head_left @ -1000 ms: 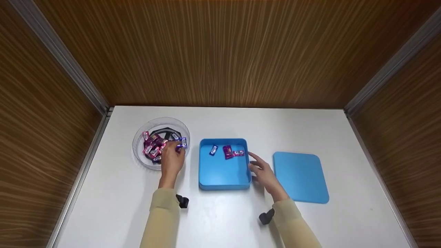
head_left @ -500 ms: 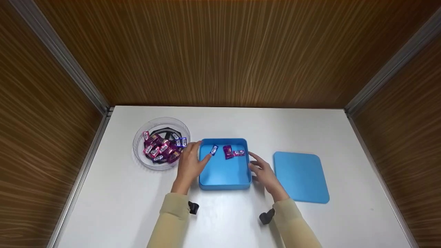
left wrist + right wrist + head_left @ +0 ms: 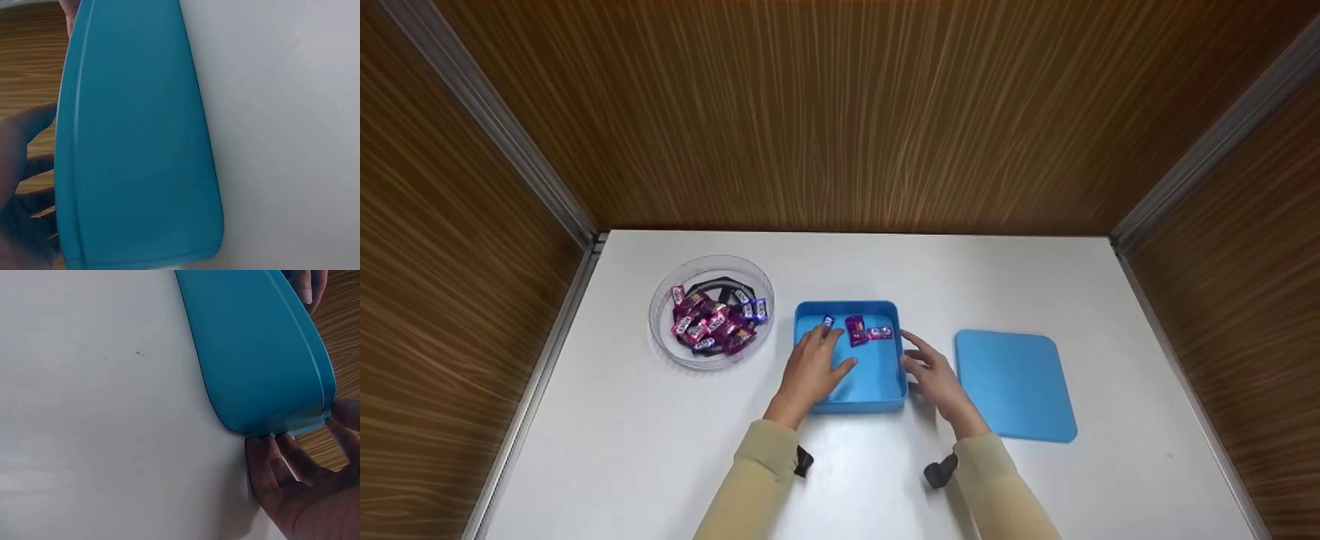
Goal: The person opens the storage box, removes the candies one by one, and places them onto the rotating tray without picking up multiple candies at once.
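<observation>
My left hand (image 3: 810,369) is over the left half of a square blue box (image 3: 874,379), thumb apart from the fingers. Its fingertips lie by a small blue-wrapped candy (image 3: 829,321), partly hidden beneath them. A purple-wrapped candy (image 3: 856,330) and a pink-wrapped candy (image 3: 880,333) lie near the back of the box. In the left wrist view, the box wall (image 3: 135,135) hides the left fingertips. My right hand (image 3: 936,381) touches the right side of the box; in the right wrist view its fingertips (image 3: 260,445) rest against the outer wall.
A clear round bowl (image 3: 667,352) with several wrapped candies (image 3: 712,322) stands to the left of the box. A flat blue lid (image 3: 1016,385) lies to the right on the white table (image 3: 840,487). Wood-patterned panels (image 3: 840,120) enclose the back and sides.
My left hand has moved right, from the candy bowl to the left rim of the box, then over its inside. My right hand has stayed at the right side of the box.
</observation>
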Demonstrator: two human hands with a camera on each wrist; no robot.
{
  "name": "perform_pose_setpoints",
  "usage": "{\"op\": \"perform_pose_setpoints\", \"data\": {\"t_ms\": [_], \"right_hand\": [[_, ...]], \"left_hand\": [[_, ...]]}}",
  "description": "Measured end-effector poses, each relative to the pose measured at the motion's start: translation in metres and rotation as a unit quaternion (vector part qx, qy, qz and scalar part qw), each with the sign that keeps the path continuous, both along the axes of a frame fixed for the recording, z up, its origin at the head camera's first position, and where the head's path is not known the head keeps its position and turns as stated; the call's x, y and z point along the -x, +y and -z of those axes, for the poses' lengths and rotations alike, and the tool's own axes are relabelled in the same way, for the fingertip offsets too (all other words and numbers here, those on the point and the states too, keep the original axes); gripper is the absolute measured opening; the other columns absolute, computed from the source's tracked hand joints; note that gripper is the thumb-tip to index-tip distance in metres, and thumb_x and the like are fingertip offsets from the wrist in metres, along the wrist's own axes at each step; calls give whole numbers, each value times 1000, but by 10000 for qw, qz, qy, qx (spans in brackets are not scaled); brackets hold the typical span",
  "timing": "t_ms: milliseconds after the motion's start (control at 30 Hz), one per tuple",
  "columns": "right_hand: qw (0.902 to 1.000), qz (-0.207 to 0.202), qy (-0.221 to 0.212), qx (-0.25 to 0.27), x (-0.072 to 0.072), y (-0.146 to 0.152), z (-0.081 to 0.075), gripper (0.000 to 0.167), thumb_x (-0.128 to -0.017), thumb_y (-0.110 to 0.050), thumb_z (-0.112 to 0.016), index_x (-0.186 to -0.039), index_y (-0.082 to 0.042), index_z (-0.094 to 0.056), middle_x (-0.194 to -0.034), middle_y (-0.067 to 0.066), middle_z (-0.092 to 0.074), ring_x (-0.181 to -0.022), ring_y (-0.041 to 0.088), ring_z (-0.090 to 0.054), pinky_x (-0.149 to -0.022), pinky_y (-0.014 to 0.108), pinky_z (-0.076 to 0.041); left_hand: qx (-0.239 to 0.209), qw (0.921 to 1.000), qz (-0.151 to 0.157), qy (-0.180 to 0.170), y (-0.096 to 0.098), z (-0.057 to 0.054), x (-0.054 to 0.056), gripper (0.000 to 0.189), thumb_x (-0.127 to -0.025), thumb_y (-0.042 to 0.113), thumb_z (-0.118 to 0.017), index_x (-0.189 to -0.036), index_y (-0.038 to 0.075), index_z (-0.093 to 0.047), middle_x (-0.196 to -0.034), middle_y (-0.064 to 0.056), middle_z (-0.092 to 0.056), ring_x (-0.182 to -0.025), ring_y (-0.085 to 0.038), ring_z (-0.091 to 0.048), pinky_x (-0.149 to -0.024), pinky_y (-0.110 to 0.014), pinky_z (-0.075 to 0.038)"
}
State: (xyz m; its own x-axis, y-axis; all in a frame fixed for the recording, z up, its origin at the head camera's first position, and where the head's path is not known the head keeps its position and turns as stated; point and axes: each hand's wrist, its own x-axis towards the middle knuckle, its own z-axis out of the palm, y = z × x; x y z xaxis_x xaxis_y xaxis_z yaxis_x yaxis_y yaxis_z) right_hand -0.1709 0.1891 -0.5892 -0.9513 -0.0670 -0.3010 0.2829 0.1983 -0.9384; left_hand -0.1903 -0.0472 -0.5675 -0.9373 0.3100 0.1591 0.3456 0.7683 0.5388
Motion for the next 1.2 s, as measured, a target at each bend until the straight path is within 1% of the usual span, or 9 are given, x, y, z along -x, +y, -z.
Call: {"op": "perform_pose_setpoints", "data": {"t_ms": [133, 367, 567, 600, 800, 867, 1000, 1100, 1200], "right_hand": [[9999, 27, 112, -7, 0, -2, -1, 51, -102, -15, -53, -151, -20, -40, -140, 25, -45, -127, 45, -47, -94, 57, -45], [9996, 75, 246, -82, -3, -5, -2, 50, -103, -15, -51, -151, -18, -40, -141, 24, -45, -129, 45, -45, -92, 55, -47], [9995, 16, 245, -206, -7, -5, -3, 52, -102, -13, -50, -152, -19, -39, -143, 24, -45, -128, 44, -46, -93, 55, -46], [9994, -28, 240, -242, -9, -6, -9, 53, -101, -11, -50, -152, -17, -38, -143, 25, -45, -128, 45, -46, -93, 56, -46], [9989, -87, 178, -426, -9, -6, -13, 54, -99, -8, -49, -152, -17, -39, -143, 23, -45, -127, 46, -47, -91, 54, -48], [9988, -101, 194, -432, -7, -5, -9, 54, -99, -8, -48, -152, -18, -39, -143, 22, -45, -127, 46, -47, -91, 54, -48], [9991, -117, 200, -357, -7, -4, -7, 55, -98, -6, -47, -152, -18, -39, -142, 22, -45, -127, 47, -47, -90, 55, -48], [9996, -102, 162, -221, -7, -3, -7, 55, -99, -5, -49, -151, -19, -40, -142, 22, -45, -126, 46, -48, -89, 54, -49], [9998, -107, 151, -122, -7, -2, -6, 54, -100, -6, -49, -151, -19, -40, -142, 22, -45, -125, 46, -48, -89, 54, -50]], "left_hand": [[236, 9988, 102, -418, 5, 2, 3, 54, -89, 28, -73, -133, 0, -57, -139, -26, -47, -127, -42, -47, -102, -52, -41], [834, 9950, 365, -421, 9, 8, 8, 49, -88, 5, -64, -134, -6, -54, -142, -31, -43, -132, -44, -41, -108, -47, -35], [984, 9926, 413, -571, 10, 14, 8, 50, -91, 10, -64, -137, -7, -51, -147, -33, -34, -137, -48, -31, -112, -48, -29], [993, 9924, 395, -610, 10, 14, 8, 51, -91, 12, -64, -137, -6, -51, -148, -32, -33, -137, -48, -30, -112, -48, -28], [1129, 9892, 308, -883, 13, 14, 10, 53, -91, 9, -65, -140, -2, -50, -153, -29, -27, -141, -46, -24, -110, -52, -30], [1166, 9882, 283, -948, 13, 15, 10, 53, -90, 8, -64, -140, -1, -51, -154, -28, -26, -141, -46, -23, -109, -53, -31], [1201, 9887, 253, -857, 14, 16, 9, 53, -88, 7, -64, -139, -3, -51, -151, -29, -31, -139, -46, -27, -109, -53, -31], [1191, 9909, 223, -591, 14, 16, 8, 52, -86, 7, -64, -136, -5, -53, -143, -31, -39, -135, -46, -34, -109, -50, -32], [1173, 9918, 176, -466, 14, 17, 7, 52, -86, 7, -64, -134, -7, -53, -138, -30, -42, -131, -43, -39, -109, -48, -33]]}}
